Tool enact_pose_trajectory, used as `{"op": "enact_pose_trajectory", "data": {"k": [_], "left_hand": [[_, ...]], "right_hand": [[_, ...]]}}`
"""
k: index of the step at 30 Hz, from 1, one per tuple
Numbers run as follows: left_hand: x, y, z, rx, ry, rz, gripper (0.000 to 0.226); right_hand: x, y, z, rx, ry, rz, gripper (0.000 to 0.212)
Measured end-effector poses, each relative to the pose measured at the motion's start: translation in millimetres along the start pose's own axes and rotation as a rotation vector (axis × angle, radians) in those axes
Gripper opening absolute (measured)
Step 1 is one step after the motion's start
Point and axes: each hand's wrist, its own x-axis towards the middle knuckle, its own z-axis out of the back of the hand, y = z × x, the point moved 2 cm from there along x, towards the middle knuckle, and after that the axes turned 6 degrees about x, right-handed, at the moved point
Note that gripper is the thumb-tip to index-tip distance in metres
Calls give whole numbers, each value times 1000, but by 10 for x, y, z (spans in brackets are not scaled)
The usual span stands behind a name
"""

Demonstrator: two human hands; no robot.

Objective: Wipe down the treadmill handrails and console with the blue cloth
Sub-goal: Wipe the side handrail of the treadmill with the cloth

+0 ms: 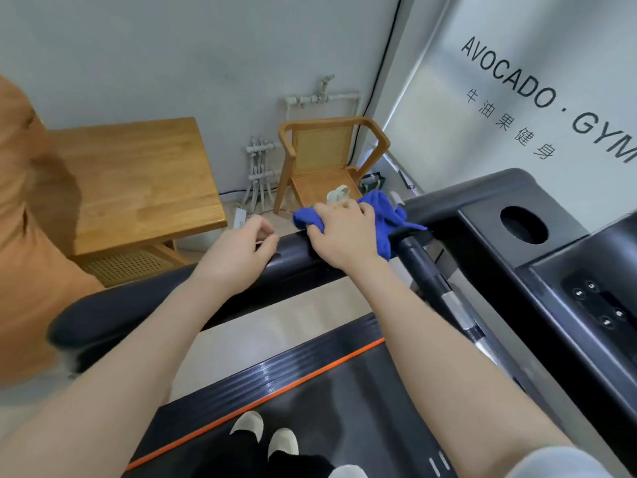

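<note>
One blue cloth [379, 215] under R fingers [331, 219].

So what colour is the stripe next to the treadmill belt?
Orange stripe, clearest in the head view.

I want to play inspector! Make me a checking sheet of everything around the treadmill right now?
Surface: dark handrail runs along the left side of the treadmill belt.
Job's things: blue cloth pressed on the handrail's front end; console not being touched.
Clutter: small whitish item on the wooden chair; what it is cannot be told.
Hands: right hand on the cloth; left hand rests bare on the handrail.
Cables: a black cable runs down the wall; white pipes beside the chair.
Surroundings: wooden table, wall lettering reading AVOCADO GYM.
</note>
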Motion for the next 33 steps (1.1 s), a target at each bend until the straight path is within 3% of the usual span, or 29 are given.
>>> {"op": "enact_pose_trajectory", "data": {"k": [4, 9, 11, 15, 18, 20, 25, 29, 33], "left_hand": [[-147, 217, 202, 13, -135, -58, 26], [-330, 591, 441, 124, -158, -168, 26], [-433, 782, 536, 149, -141, -193, 23], [-622, 1261, 721, 164, -104, -181, 28], [-743, 1535, 748, 191, 7, -185, 34], [-814, 1633, 715, 204, 46, -214, 38], [-794, 1762, 664, 195, 4, -304, 40], [-783, 1811, 627, 156, -23, -333, 39], [-795, 1822, 627, 133, -19, -328, 39]], "right_hand": [[-345, 495, -198, 24, -60, 207, 37], [-547, 440, -304, 45, -106, 253, 44], [-550, 352, -330, 73, -156, 141, 46], [-566, 420, -450, 266, -307, -343, 49], [-566, 827, -530, 536, -419, -678, 51], [-598, 1212, -609, 693, -486, -793, 53], [-861, 2238, -886, 1002, -520, -807, 70], [-1082, 2855, -1155, 1156, -445, -783, 67], [-1221, 3049, -1278, 1201, -387, -706, 60]]}}
